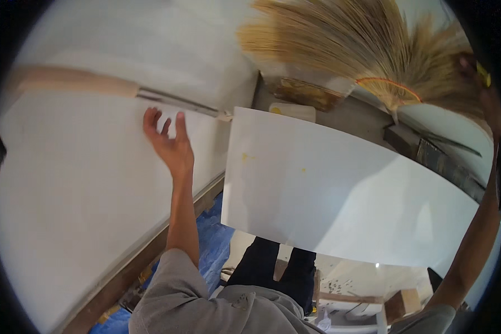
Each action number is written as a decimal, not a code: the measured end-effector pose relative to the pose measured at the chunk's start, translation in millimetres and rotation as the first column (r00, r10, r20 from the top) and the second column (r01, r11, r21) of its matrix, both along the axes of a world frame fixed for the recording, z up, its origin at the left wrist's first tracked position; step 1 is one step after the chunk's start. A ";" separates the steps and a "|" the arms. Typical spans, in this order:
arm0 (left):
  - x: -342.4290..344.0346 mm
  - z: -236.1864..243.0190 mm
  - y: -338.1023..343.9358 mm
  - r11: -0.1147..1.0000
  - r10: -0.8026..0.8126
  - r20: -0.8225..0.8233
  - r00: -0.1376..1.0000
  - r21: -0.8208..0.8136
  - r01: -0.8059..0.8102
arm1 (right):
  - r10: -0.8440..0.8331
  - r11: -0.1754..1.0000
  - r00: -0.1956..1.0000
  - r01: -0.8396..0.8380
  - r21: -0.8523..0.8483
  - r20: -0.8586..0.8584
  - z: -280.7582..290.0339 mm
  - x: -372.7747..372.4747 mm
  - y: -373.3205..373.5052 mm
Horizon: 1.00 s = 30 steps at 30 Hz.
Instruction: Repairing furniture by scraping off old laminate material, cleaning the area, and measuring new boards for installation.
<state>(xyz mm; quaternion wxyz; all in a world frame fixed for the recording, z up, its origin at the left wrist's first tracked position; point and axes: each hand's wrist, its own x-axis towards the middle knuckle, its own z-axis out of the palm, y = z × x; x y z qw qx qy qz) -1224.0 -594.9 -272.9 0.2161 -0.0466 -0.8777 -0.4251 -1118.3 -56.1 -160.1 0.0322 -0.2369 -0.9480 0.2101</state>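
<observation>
My left hand (167,142) is raised with fingers apart and loosely bent, holding nothing, just below a long pale rod (78,78) with a metal section (175,100), lying across a white surface (72,189). To its right is a white board (339,189) with small yellow marks. My right hand (476,75) is at the far upper right edge, against a straw broom (339,33) with fanned bristles, its fingers closed beside a small yellow item; what it grips is partly hidden and unclear.
Behind the board are a stained rectangular piece (303,92), a small white container (292,111) and dark metal pieces (445,170). Below lie blue sheeting (211,239) and a wooden block (402,305). A wooden edge (111,284) borders the white surface.
</observation>
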 end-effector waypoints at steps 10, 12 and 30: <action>-62.2 18.0 -12.2 0.951 -0.309 0.498 0.810 0.190 0.245 | 0.012 0.998 0.999 -0.015 -0.069 -0.037 -1.6 -0.7 -4.1; -65.7 18.3 -18.3 0.903 -0.421 0.445 0.790 0.284 0.322 | 0.019 0.998 0.999 -0.021 -0.058 -0.036 0.1 0.9 -5.2; -119.0 2.1 -13.8 0.838 -0.501 0.472 0.725 0.059 0.542 | -0.041 0.973 0.985 0.002 -0.231 -0.166 8.9 11.4 -48.0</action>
